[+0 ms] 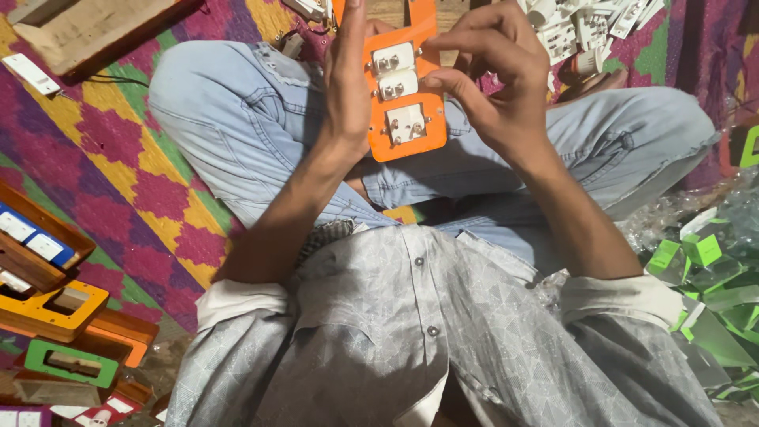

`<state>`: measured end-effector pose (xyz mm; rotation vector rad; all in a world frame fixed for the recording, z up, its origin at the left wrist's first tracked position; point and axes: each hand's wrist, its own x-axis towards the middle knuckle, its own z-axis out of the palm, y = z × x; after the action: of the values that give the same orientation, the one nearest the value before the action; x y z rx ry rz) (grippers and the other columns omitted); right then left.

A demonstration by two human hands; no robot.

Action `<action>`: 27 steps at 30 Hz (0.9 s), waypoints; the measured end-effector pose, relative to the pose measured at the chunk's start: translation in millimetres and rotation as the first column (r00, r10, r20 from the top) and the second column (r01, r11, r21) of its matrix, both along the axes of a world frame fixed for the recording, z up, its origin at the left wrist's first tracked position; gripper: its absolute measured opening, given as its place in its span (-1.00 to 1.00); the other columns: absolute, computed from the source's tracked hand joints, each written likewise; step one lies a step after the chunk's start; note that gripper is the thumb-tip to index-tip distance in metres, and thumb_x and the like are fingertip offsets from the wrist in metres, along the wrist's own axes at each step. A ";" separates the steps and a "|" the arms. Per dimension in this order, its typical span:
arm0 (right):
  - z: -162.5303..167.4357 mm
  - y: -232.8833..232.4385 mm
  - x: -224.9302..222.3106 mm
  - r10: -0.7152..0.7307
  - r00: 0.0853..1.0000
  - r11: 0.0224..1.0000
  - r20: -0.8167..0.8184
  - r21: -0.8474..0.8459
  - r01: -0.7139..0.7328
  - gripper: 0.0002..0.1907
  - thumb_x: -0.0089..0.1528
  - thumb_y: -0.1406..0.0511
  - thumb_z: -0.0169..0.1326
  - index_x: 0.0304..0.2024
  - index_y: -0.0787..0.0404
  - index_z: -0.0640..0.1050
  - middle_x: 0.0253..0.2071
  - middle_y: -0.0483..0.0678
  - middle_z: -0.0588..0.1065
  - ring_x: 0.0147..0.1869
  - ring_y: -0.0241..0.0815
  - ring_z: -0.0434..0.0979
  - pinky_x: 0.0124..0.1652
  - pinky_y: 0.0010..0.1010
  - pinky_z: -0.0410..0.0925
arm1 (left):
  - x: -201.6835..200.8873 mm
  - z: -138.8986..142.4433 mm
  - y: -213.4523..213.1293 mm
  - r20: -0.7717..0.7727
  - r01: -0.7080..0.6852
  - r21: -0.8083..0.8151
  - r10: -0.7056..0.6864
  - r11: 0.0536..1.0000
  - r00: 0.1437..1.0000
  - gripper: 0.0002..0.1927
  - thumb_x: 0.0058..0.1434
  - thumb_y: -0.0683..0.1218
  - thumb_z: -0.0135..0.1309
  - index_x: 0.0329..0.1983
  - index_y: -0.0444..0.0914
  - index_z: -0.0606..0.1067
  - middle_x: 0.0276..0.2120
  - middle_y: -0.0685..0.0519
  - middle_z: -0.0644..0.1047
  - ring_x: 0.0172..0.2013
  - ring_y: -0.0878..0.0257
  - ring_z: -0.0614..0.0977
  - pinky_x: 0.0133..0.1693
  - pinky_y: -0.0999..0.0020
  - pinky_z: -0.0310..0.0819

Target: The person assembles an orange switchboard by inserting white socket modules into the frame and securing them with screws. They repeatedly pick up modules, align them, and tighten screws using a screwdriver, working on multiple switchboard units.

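You've got the orange switch plate (411, 95) held up over your lap, back side facing you, three white socket modules (395, 69) seated in it in a row. Your left hand (346, 87) is flat and upright, fingers together, pressed against the plate's left edge. Your right hand (494, 75) sits on the plate's right edge, fingers curled, tips pinching at the upper modules. Beyond the plate, upper right: a pile of loose white modules (581, 28). Far left of the plate: stacked orange and green frames (55, 308). Far right of it: green plastic wrappers (711, 277). Under everything, a patterned mat (126, 158).
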<state>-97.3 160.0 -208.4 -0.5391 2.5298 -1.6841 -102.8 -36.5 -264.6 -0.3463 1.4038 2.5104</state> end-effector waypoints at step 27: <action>5.4 -7.6 -9.2 0.092 0.994 0.994 0.064 -0.057 -0.088 -0.77 0.41 0.48 0.29 0.11 0.31 0.62 0.01 -0.03 0.46 0.02 -0.31 0.58 -0.07 -0.55 0.54 | -4.0 2.9 -8.7 0.012 0.031 -0.082 -0.030 0.996 0.999 -0.38 0.42 0.36 -0.13 -0.28 -0.29 0.48 -0.47 0.14 0.47 -0.46 0.43 0.51 -0.38 0.47 0.46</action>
<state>-106.5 152.4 -203.0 -0.5817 2.3831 -1.7131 -106.8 -45.2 -261.8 -0.3506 1.4994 2.4284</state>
